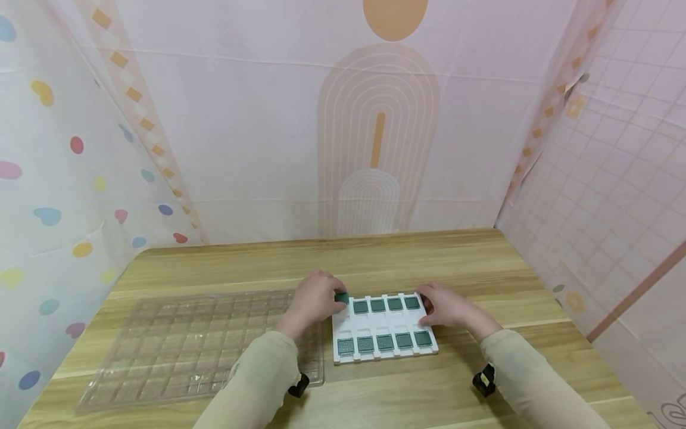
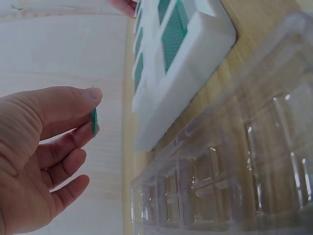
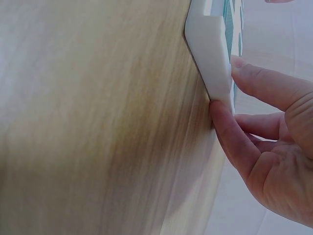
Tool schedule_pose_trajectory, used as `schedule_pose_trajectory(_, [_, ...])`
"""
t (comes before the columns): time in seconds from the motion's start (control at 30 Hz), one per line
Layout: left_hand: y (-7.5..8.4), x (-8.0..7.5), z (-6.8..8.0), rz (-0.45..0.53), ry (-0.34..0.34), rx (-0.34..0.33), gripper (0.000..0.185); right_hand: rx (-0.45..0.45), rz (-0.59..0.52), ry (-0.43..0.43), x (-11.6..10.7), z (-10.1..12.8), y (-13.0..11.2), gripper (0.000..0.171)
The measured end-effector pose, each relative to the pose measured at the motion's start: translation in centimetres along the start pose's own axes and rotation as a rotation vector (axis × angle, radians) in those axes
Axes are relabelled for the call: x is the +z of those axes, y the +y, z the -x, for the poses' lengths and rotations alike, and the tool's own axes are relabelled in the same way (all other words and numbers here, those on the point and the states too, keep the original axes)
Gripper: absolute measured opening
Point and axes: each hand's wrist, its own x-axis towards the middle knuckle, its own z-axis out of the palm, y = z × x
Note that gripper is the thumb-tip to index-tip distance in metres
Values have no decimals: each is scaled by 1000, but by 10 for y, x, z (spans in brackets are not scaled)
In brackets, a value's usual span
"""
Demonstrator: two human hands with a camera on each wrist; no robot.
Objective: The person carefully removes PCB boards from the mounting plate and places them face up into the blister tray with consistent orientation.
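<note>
My left hand point(image 2: 34, 156) pinches a small green chip point(image 2: 94, 122) edge-on between thumb and forefinger, just above the far-left slot of the white holder tray point(image 1: 383, 329), a thin grip that could let it twist and drop askew. My right hand point(image 1: 447, 307) clamps the tray's right edge, thumb at the side and fingers on top; if it slackens, the tray may slide on the desk point(image 1: 407, 256) against the clear blister tray point(image 1: 177, 345) and jolt the nine seated chips.
</note>
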Motion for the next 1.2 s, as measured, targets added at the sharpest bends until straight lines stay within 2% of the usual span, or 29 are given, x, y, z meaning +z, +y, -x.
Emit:
schedule_pose_trajectory(0.17, [0,-4,2,31,10,-30,16,0,-8,-2,-1,1,0,60])
schedule_pose_trajectory(0.37, [-3,-12,4,56,46,-36,12,17,-11,0,-1,2,-1,62])
schedule_pose_trajectory(0.67, [-12,-25,6,106,111,20,11,28,-9,7,0,2,-1,63])
schedule_pose_trajectory(0.8, [-16,-30,7,148,106,2,9,24,-13,9,0,3,-1,63])
schedule_pose_trajectory(1.0, [-21,-39,9,126,86,-32,15,34,-14,6,-1,2,-2,64])
schedule_pose_trajectory(1.2, [-30,-50,9,81,94,-7,17,31,-6,9,0,2,-2,65])
